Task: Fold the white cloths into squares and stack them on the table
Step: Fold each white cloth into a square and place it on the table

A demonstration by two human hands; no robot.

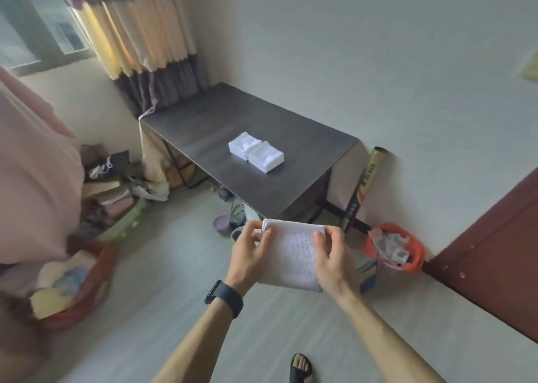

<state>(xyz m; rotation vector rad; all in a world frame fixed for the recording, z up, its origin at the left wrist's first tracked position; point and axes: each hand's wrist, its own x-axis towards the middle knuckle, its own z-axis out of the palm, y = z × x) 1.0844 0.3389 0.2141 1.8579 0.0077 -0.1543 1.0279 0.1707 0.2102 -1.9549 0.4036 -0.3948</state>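
I hold a folded white cloth (pixel 292 254) in the air in front of me, short of the dark table (pixel 203 126). My left hand (pixel 250 254) grips its left edge, thumb on top near the upper corner. My right hand (pixel 330 254) grips the right edge the same way. On the table lie two stacks of folded white cloths side by side, one stack (pixel 244 144) farther back and the other stack (pixel 266 156) nearer me; they touch.
An orange basket (pixel 407 262) with plastic bits and a cardboard tube (pixel 364 184) stand by the wall right of the table. A red basket (pixel 87 289) of fabrics and clutter sit at left. Brown door (pixel 495 251) at right. My sandalled foot (pixel 301 368) is below.
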